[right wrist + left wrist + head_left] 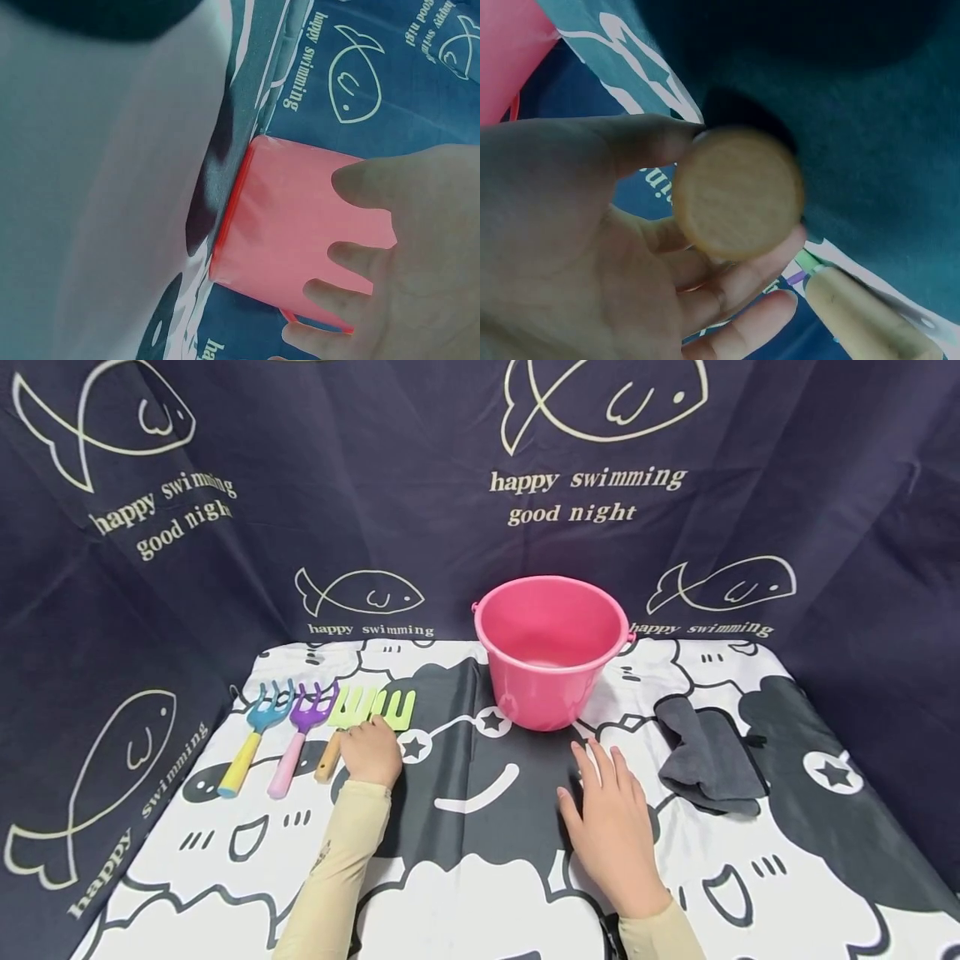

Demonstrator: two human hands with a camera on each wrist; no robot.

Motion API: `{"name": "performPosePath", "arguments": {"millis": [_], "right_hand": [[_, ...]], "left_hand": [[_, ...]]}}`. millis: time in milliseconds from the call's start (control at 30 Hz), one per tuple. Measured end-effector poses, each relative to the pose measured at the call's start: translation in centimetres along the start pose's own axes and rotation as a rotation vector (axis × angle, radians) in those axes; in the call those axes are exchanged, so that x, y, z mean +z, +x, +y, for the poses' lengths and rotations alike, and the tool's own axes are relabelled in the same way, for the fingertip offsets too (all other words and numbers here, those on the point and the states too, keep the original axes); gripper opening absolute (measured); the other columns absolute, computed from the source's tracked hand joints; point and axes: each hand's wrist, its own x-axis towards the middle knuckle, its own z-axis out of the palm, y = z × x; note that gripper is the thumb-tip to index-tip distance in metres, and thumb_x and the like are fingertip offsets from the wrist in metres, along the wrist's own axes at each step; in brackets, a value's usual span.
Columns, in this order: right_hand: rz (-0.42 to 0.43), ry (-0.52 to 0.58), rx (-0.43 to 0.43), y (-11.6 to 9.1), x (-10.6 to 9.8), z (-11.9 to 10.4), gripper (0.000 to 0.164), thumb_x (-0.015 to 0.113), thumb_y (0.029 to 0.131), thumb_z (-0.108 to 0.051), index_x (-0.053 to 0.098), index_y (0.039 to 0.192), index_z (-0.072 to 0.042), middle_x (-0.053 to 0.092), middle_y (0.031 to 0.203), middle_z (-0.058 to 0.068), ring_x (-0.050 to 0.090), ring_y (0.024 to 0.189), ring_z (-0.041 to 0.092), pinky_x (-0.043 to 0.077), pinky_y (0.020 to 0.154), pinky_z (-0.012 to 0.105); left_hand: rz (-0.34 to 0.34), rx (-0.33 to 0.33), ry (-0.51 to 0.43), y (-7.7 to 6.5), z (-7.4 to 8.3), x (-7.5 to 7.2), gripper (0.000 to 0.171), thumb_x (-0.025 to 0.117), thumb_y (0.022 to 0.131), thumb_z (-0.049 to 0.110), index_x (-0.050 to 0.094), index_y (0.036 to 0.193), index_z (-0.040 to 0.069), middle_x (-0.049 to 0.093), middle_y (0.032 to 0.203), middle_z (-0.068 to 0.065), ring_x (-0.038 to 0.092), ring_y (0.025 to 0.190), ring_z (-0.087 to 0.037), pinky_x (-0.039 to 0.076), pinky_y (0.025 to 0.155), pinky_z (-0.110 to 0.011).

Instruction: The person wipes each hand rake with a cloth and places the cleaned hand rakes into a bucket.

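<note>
- Table (420,906): covered with a black-and-white printed cloth; beige sleeves (337,868) extend inward from the near edge.
- Right hand (613,818): released, fingers spread toward the far edge, grasping nothing; contact with the table cannot be determined.
- Grey cloth (708,756): folded, lying toward the right edge.
- Left hand (371,752): grasping the wooden handle (739,195) of the held green rake (397,722), thumb on one side, fingers on the other.
- Held green rake: left half of the table, tines directed toward the far edge.
- Second green rake (330,753): just beside the left hand, wooden handle toward the near edge.
- Purple rake (296,747): pink handle, next in the row.
- Blue rake (251,745): yellow handle, nearest the left edge.
- Pink bucket (542,697): upright near the middle of the far edge.
- Dark curtain (405,527): beyond the far edge, printed with fish outlines.
</note>
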Motion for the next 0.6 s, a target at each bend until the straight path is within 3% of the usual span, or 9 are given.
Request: {"name": "performPosePath", "arguments": {"millis": [233,433,600], "right_hand": [[0.002,-0.004,0.002,0.0,0.0,0.0,0.062,0.061,0.088,-0.027,0.044,0.144,-0.007,0.044,0.149,0.02,0.03,0.139,0.043,0.034,0.105,0.061],[0.041,-0.015,-0.034,0.4,-1.2,-0.4,0.06,0.061,0.087,-0.028,0.047,0.141,-0.007,0.045,0.147,0.021,0.03,0.139,0.043,0.034,0.105,0.062],[0.051,-0.045,-0.045,1.3,-3.6,1.6,0.059,0.059,0.088,-0.028,0.046,0.14,-0.004,0.044,0.146,0.025,0.031,0.136,0.049,0.032,0.103,0.068]], "left_hand": [[0.036,0.002,-0.042,0.3,-0.1,0.6,0.036,0.064,0.083,0.019,0.06,0.096,-0.014,0.069,0.09,-0.033,0.066,0.081,-0.045,0.051,0.081,-0.056],[0.102,0.005,-0.054,0.5,0.0,0.7,0.038,0.065,0.08,0.022,0.061,0.092,-0.014,0.069,0.086,-0.032,0.066,0.078,-0.045,0.051,0.081,-0.056],[0.057,0.016,-0.04,0.2,0.0,0.5,0.041,0.064,0.081,0.027,0.063,0.092,-0.013,0.072,0.087,-0.031,0.067,0.08,-0.043,0.05,0.081,-0.053]]}}
